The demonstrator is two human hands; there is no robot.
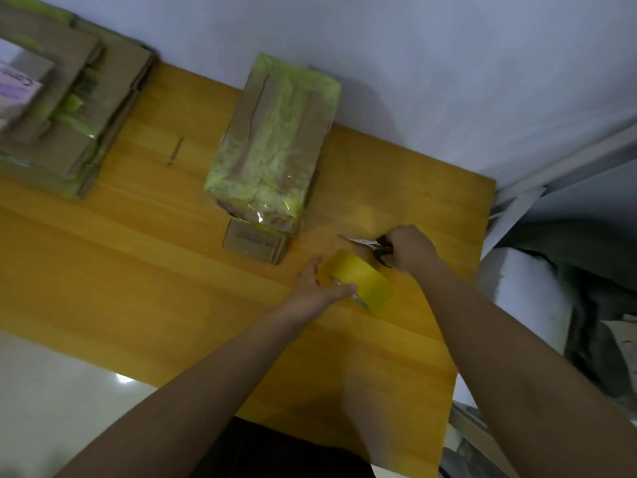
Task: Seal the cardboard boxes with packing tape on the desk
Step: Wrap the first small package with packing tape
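The taped cardboard box (272, 150) stands in the middle of my yellow wooden desk (138, 263), towards the far edge by the white wall (413, 63), its top covered in crinkled yellowish tape. It sits on top of another, smaller box (256, 244) whose near end sticks out beneath it. Just near and right of that stack lies the roll of yellow packing tape (362, 281), tilted on its side. My left hand (319, 286) reaches to the roll with the fingers straight and relaxed; the thumb lies against the roll's near face and the fingers pass along its left side, not curled round it. Right of the roll, my right hand (412, 250) grips the black handles of the scissors (370, 244), whose blades point left towards the boxes. At the far left of the desk sits a stack of flattened cardboard boxes (62, 115), well apart from the rest.
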